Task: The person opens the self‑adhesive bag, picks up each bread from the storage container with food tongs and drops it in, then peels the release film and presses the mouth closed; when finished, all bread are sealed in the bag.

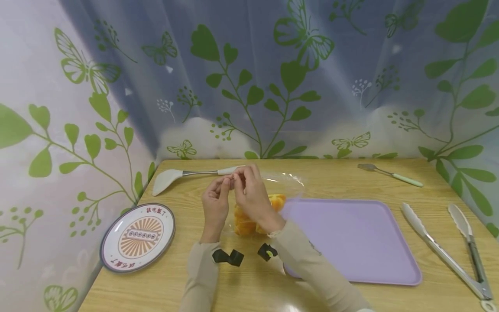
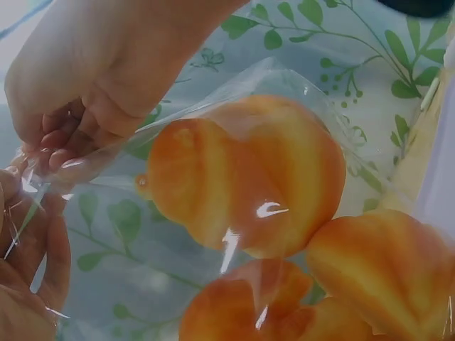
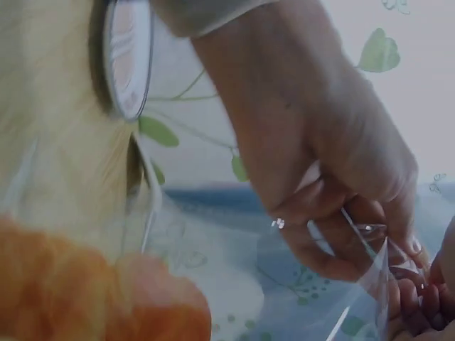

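Note:
A clear plastic bag [image 1: 286,180] holds several orange-yellow bread rolls [image 2: 249,174]. My left hand [image 1: 216,203] pinches the bag's upper edge between thumb and fingers. Close against it, my right hand [image 1: 252,195] pinches the same edge, and the fingertips of both hands nearly meet. In the left wrist view, the film gathers into folds at the fingers, with the rolls hanging lower in the bag. The right wrist view shows the film stretched below the left hand [image 3: 327,142]. My right forearm and hand hide part of the bag in the head view.
A purple tray [image 1: 351,242] lies to the right, with metal tongs [image 1: 440,251] beyond it. A small green-handled spreader [image 1: 390,173] is at the back right. At left are a patterned plate [image 1: 138,238] and a white spatula [image 1: 169,178]. Curtains border the wooden table.

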Available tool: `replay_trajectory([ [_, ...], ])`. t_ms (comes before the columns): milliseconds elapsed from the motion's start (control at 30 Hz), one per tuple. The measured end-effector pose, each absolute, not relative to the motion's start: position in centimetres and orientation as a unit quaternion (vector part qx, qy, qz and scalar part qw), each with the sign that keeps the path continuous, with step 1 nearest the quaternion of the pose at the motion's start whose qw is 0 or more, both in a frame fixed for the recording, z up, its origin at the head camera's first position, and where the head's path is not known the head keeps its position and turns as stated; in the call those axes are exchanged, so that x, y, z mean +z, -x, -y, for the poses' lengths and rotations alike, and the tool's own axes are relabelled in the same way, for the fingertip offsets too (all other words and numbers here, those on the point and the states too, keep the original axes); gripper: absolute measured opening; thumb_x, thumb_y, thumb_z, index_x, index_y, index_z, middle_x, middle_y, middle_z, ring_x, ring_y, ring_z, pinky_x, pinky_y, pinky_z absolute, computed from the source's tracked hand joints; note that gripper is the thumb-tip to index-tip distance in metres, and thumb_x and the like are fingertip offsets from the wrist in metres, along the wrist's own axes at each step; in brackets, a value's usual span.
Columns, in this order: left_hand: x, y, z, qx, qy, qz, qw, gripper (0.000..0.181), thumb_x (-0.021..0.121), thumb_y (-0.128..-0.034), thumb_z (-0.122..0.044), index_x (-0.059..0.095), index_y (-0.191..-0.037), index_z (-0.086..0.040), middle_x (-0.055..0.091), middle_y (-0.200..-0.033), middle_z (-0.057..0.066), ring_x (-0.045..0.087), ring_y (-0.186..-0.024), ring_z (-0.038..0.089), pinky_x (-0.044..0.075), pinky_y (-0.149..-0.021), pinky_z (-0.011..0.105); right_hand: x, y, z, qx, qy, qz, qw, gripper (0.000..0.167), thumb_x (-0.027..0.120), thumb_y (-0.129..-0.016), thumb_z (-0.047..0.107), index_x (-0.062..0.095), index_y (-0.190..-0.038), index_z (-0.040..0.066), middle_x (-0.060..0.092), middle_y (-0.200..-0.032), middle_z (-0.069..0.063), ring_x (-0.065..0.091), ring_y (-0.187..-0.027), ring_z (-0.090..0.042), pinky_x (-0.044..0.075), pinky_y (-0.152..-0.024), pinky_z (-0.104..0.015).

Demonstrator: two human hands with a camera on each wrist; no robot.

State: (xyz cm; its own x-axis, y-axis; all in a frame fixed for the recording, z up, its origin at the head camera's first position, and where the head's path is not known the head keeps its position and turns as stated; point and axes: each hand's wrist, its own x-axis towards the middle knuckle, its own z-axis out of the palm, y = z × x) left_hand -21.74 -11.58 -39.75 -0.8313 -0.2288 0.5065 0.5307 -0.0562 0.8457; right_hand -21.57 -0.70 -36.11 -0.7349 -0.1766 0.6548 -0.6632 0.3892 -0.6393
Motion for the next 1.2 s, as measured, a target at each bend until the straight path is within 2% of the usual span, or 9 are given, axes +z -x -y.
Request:
replay_trajectory([
  [133, -39.8, 21.7, 11.6, -0.718, 0.118, 0.634, 0.263, 0.043, 0.057, -0.0994, -0.020, 0.057, -0.103, 0.023, 0.070, -0.084, -0.024, 0.065, -0.081, -0.004, 0.054, -0.077, 0.016, -35.9, 21.5, 0.7, 0.524, -0.240, 0.793, 0.198, 0.011, 0.043, -0.102, 0.005, 0.051, -0.098, -0.003, 0.048, -0.099, -0.017, 0.051, -0.083, -0.023, 0.047, -0.070, -0.022],
  [300, -39.8, 21.7, 11.5, -0.726, 0.118, 0.626, 0.259, 0.045, 0.059, -0.0982, -0.025, 0.059, -0.101, 0.020, 0.070, -0.084, -0.022, 0.065, -0.081, -0.003, 0.053, -0.079, 0.017, -35.5, 21.4, 0.5, 0.589, -0.220, 0.767, 0.132, 0.015, 0.041, -0.104, 0.006, 0.050, -0.100, -0.005, 0.047, -0.101, -0.018, 0.055, -0.088, -0.028, 0.055, -0.076, -0.031],
  [400, -40.0, 21.7, 11.4, -0.736, 0.122, 0.619, 0.247, 0.036, 0.061, -0.0973, -0.027, 0.066, -0.098, 0.008, 0.071, -0.085, -0.021, 0.065, -0.084, -0.002, 0.052, -0.081, 0.017, -35.4, 21.4, 0.3, 0.627, -0.209, 0.744, 0.097, 0.015, 0.040, -0.104, 0.004, 0.049, -0.100, -0.007, 0.046, -0.100, -0.017, 0.057, -0.088, -0.026, 0.056, -0.077, -0.030],
  [533, -40.1, 21.7, 11.5, -0.750, 0.123, 0.608, 0.230, 0.017, 0.060, -0.0979, -0.028, 0.067, -0.095, -0.013, 0.072, -0.085, -0.020, 0.065, -0.085, -0.002, 0.052, -0.083, 0.017, -35.1, 21.4, 0.0, 0.670, -0.193, 0.714, 0.056, 0.014, 0.037, -0.103, 0.000, 0.047, -0.100, -0.009, 0.048, -0.097, -0.015, 0.055, -0.085, -0.014, 0.052, -0.077, -0.021],
  [667, -40.0, 21.7, 11.7, -0.759, 0.117, 0.596, 0.234, 0.017, 0.058, -0.0982, -0.031, 0.065, -0.096, -0.015, 0.072, -0.085, -0.020, 0.067, -0.081, -0.002, 0.053, -0.082, 0.016, -34.5, 21.3, -0.4, 0.700, -0.178, 0.690, 0.036, 0.015, 0.037, -0.104, 0.002, 0.048, -0.104, -0.009, 0.052, -0.091, -0.010, 0.051, -0.081, -0.007, 0.049, -0.077, -0.017],
  [767, -39.9, 21.8, 11.7, -0.764, 0.118, 0.585, 0.247, 0.026, 0.060, -0.0959, -0.036, 0.066, -0.099, -0.010, 0.073, -0.086, -0.018, 0.068, -0.081, -0.001, 0.054, -0.081, 0.017, -34.2, 21.2, -0.5, 0.707, -0.180, 0.683, 0.043, 0.017, 0.038, -0.104, 0.004, 0.048, -0.109, -0.009, 0.053, -0.089, -0.009, 0.052, -0.082, -0.007, 0.049, -0.080, -0.018],
  [833, -40.0, 21.9, 11.7, -0.767, 0.124, 0.576, 0.255, 0.027, 0.061, -0.0939, -0.038, 0.067, -0.102, -0.013, 0.074, -0.088, -0.018, 0.067, -0.081, -0.001, 0.054, -0.080, 0.017, -34.2, 21.2, -0.6, 0.701, -0.179, 0.689, 0.045, 0.019, 0.043, -0.104, 0.007, 0.048, -0.116, -0.007, 0.053, -0.097, -0.012, 0.052, -0.087, -0.010, 0.049, -0.082, -0.021],
  [1033, -40.2, 22.0, 11.6, -0.772, 0.166, 0.555, 0.261, 0.019, 0.060, -0.0931, -0.036, 0.068, -0.105, -0.024, 0.075, -0.095, -0.015, 0.069, -0.085, 0.001, 0.055, -0.080, 0.018, -34.7, 21.2, -0.4, 0.592, -0.187, 0.771, 0.139, 0.047, 0.072, -0.089, 0.015, 0.052, -0.129, -0.001, 0.052, -0.109, -0.019, 0.050, -0.083, -0.020, 0.046, -0.074, -0.024],
  [1200, -40.1, 22.0, 11.6, -0.767, 0.182, 0.556, 0.266, 0.016, 0.059, -0.0950, -0.033, 0.067, -0.105, -0.025, 0.074, -0.096, -0.015, 0.069, -0.086, 0.000, 0.055, -0.079, 0.018, -35.3, 21.5, -0.3, 0.555, -0.196, 0.776, 0.227, 0.032, 0.071, -0.090, 0.015, 0.065, -0.119, 0.002, 0.061, -0.102, -0.016, 0.059, -0.076, -0.022, 0.054, -0.070, -0.027],
])
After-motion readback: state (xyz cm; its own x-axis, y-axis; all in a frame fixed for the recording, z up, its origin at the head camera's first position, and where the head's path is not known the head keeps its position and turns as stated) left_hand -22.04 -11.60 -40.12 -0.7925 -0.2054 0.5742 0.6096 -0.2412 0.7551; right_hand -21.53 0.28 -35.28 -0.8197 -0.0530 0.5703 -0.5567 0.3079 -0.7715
